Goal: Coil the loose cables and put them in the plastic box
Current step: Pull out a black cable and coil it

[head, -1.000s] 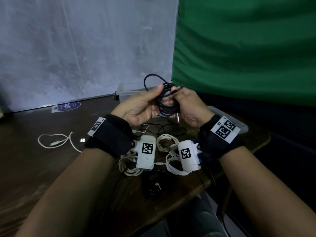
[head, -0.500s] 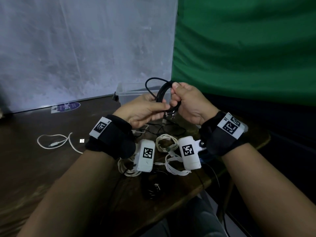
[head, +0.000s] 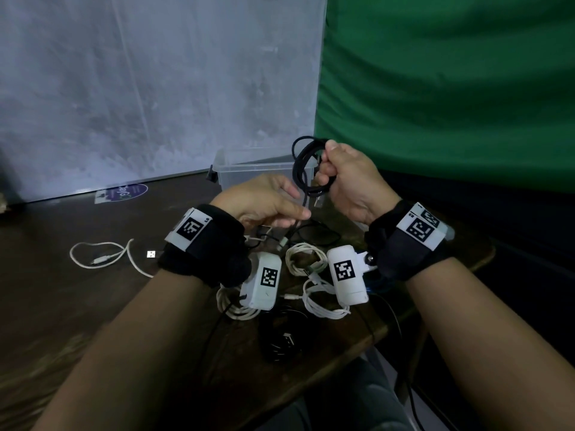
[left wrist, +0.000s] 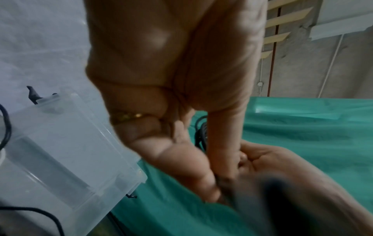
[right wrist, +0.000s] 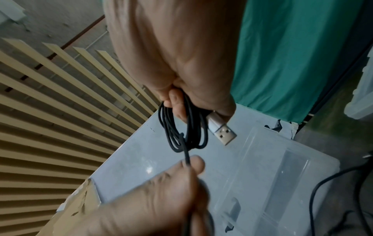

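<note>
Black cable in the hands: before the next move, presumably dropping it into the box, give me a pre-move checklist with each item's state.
1. Right hand grips the black cable coil: ok.
2. Cable fully coiled: not ok; a tail runs down to the left hand, which pinches it.
3. USB plug secured: not ok; it sticks out of the coil.
4. Plastic box open: ok.
5. Box free of other cables: cannot tell.

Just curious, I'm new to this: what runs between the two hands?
One taut strand of the black cable runs from the coil in the right hand down to the left hand, clearest in the right wrist view.
</note>
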